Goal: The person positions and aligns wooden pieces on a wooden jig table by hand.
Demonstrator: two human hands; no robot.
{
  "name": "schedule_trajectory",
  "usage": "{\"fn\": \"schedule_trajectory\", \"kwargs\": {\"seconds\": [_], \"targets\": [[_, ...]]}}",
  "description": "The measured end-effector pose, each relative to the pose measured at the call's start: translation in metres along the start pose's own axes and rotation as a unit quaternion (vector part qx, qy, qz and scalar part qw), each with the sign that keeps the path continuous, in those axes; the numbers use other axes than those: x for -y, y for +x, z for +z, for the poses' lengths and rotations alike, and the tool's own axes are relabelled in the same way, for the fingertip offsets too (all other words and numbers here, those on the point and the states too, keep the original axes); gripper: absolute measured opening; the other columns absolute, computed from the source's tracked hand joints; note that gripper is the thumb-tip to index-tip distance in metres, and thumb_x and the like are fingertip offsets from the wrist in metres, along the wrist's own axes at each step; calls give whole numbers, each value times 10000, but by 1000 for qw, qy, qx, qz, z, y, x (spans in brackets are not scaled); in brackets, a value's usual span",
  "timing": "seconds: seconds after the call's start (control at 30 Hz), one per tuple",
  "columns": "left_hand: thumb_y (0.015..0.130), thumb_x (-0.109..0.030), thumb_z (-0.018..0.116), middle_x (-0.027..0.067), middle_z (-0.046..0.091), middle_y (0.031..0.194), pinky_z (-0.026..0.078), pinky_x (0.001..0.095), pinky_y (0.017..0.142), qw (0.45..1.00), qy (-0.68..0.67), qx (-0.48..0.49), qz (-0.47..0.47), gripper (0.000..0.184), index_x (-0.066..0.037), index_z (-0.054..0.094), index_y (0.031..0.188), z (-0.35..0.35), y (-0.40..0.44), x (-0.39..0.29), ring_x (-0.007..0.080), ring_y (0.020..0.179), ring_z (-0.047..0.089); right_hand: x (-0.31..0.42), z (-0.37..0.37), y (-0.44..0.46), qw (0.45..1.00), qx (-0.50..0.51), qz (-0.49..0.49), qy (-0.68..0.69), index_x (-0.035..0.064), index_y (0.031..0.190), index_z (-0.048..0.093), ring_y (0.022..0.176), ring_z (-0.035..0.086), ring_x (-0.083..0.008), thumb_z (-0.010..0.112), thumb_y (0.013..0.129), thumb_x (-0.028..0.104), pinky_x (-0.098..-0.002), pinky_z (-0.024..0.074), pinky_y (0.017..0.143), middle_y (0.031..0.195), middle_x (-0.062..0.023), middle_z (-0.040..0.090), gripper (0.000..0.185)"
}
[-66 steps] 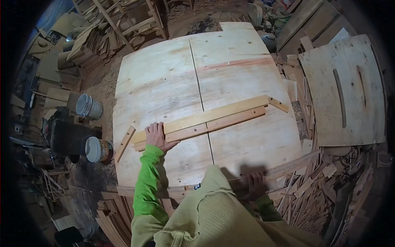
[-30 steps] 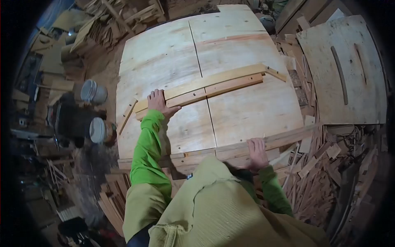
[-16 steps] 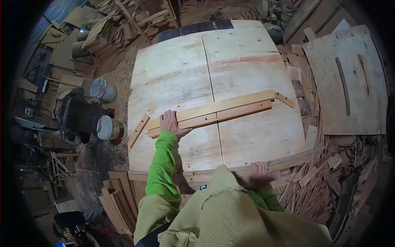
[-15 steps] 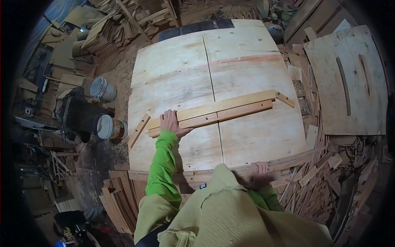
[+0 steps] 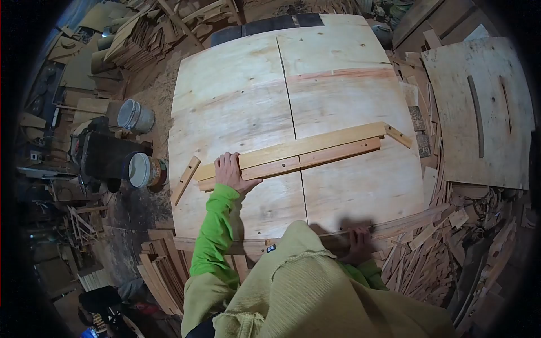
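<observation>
My left hand [image 5: 228, 172] lies across the left end of two long wooden strips, its fingers over the far strip [image 5: 315, 145] and its thumb along the near strip [image 5: 332, 156]. The strips rest side by side, slanting across a plywood tabletop [image 5: 242, 121]. Dark holes show in the near strip. A short wooden block [image 5: 185, 180] lies left of that hand, and another short block [image 5: 398, 137] touches or nearly touches the strips' right end. At the table's front edge rail [image 5: 406, 224], my right hand [image 5: 358, 246] curls its fingers over the wood, partly in shadow.
Two buckets, a farther one [image 5: 135, 116] and a nearer one [image 5: 147, 170], stand on the floor at left. Stacked boards [image 5: 160, 276] lie at the front left. Scrap strips [image 5: 420, 262] pile up at the right, below a leaning plywood sheet [image 5: 479, 112].
My view has shifted slightly. The left hand stays on the strips, which keep their place on the tabletop. The right hand, still at the edge, has turned darker in shadow.
</observation>
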State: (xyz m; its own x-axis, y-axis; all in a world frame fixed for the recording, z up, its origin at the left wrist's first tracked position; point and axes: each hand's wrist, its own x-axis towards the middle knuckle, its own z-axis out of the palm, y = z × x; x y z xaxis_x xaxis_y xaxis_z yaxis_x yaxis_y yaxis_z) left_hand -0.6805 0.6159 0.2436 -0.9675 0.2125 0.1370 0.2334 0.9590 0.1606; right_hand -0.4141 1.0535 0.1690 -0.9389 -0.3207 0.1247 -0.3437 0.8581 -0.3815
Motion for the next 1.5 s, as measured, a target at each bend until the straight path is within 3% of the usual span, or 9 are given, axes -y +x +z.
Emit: {"fn": "schedule_trajectory", "kwargs": {"seconds": [0.27, 0.37, 0.47, 0.67, 0.77, 1.03, 1.3, 1.47, 1.5], "targets": [[623, -690, 849, 155, 549, 1115, 387, 483, 1009, 999, 4, 9, 49, 996, 5, 538, 1264, 10, 38, 29, 346, 1092, 507, -18, 3, 38, 1000, -6, -4, 0, -60, 1361, 547, 1258, 489, -469, 896, 506, 635, -670, 406, 1090, 1288, -237, 506, 1155], [617, -688, 853, 150, 553, 1107, 390, 473, 991, 999, 22, 7, 50, 999, 4, 540, 1266, 10, 75, 39, 339, 1091, 508, -44, 24, 67, 997, -24, -38, -65, -52, 1350, 549, 1248, 495, -460, 904, 478, 617, -646, 411, 1100, 1279, -231, 508, 1154], [607, -701, 849, 146, 551, 1117, 386, 471, 983, 998, 34, 12, 51, 1008, -1, 544, 1266, 18, 112, 56, 336, 1103, 508, -36, -9, 128, 1000, -14, -20, -1, -59, 1323, 568, 1227, 519, -431, 852, 548, 735, -634, 392, 1126, 1258, -222, 538, 1145], [618, -732, 829, 145, 544, 1140, 388, 476, 975, 997, 50, 0, 51, 1004, -4, 547, 1250, 30, 218, 93, 339, 1129, 505, -73, -6, 239, 992, -78, -91, 30, -69, 1300, 562, 1185, 524, -436, 900, 487, 665, -617, 406, 1103, 1248, -220, 542, 1146], [629, -735, 824, 152, 546, 1126, 399, 476, 959, 997, 52, -15, 58, 997, 1, 555, 1247, 32, 281, 114, 345, 1125, 513, -85, -10, 304, 995, -67, -64, 27, -45, 1295, 559, 1114, 539, -440, 933, 463, 657, -578, 443, 1037, 1216, -213, 534, 1151], [639, -741, 830, 186, 587, 1177, 435, 500, 990, 997, 53, -22, 46, 1010, 6, 561, 1264, 37, 395, 144, 386, 1158, 550, -124, -5, 416, 995, -69, -68, -14, -89, 1317, 534, 1182, 503, -430, 914, 523, 624, -536, 428, 1069, 1235, -234, 536, 1132], [586, -807, 841, 162, 607, 1172, 451, 484, 982, 997, 76, -28, 17, 1045, -28, 566, 1227, 48, 384, 144, 374, 1128, 570, -99, -24, 390, 994, -91, -62, -25, -96, 1281, 537, 1191, 499, -412, 896, 538, 743, -525, 425, 1069, 1241, -239, 531, 1177], [594, -683, 893, 161, 596, 1158, 432, 490, 978, 999, 26, -27, 7, 973, -29, 568, 1237, 30, 235, 88, 375, 1117, 547, -65, -18, 257, 995, -62, -59, -46, -106, 1292, 539, 1159, 519, -420, 884, 489, 762, -538, 430, 1051, 1245, -252, 545, 1231], [591, -668, 900, 165, 592, 1158, 430, 494, 978, 1000, 13, -17, -5, 967, -26, 568, 1232, 24, 201, 73, 378, 1120, 540, -66, -7, 220, 994, -50, -68, -69, -112, 1292, 546, 1150, 529, -421, 864, 542, 722, -538, 434, 1047, 1237, -251, 555, 1167]]}}
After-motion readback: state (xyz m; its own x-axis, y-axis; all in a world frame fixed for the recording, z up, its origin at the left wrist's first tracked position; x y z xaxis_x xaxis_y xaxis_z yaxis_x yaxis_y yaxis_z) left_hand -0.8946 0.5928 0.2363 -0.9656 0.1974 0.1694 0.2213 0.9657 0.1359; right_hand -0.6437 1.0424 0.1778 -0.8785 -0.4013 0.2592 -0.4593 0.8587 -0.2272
